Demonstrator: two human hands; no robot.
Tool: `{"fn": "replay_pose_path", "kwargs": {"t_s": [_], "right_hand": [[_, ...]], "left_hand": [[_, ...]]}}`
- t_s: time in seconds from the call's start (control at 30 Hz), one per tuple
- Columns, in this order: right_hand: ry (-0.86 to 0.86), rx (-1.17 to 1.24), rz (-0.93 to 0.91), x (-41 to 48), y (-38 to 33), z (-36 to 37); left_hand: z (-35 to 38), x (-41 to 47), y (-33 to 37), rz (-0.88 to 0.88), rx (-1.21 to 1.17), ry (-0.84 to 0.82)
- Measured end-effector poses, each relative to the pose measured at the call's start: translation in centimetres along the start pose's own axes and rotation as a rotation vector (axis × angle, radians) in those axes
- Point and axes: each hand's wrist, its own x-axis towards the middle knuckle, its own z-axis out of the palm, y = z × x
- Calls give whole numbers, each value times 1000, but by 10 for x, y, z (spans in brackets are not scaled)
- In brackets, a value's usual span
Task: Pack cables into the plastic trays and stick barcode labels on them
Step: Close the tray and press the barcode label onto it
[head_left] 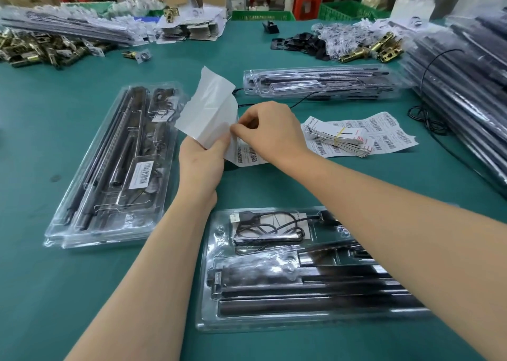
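My left hand point(201, 163) grips a white label backing sheet point(210, 111) that curls upward over the table's middle. My right hand point(267, 130) pinches a barcode label point(247, 155) at the sheet's lower edge. Below my arms lies a clear plastic tray point(211, 292) holding black bars and a coiled black USB cable point(266, 227). To the left sits a closed tray point(90, 210) with a barcode label point(141, 174) stuck on its lid. Another packed tray point(315, 82) lies behind my hands.
Loose barcode sheets and a banded bundle of cards point(356, 137) lie to the right of my hands. A tall stack of packed trays point(466, 92) fills the right side. Brass hardware point(41, 50) and more trays sit at the far left. Green crates point(263, 15) stand behind the table.
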Motion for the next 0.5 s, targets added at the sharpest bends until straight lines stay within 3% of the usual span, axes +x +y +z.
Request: {"fn": "replay_pose_path", "kwargs": {"t_s": [0.5], "right_hand": [[17,-127,6,1,-5,0]], "left_hand": [[2,-1,0,32,61,-31]]}}
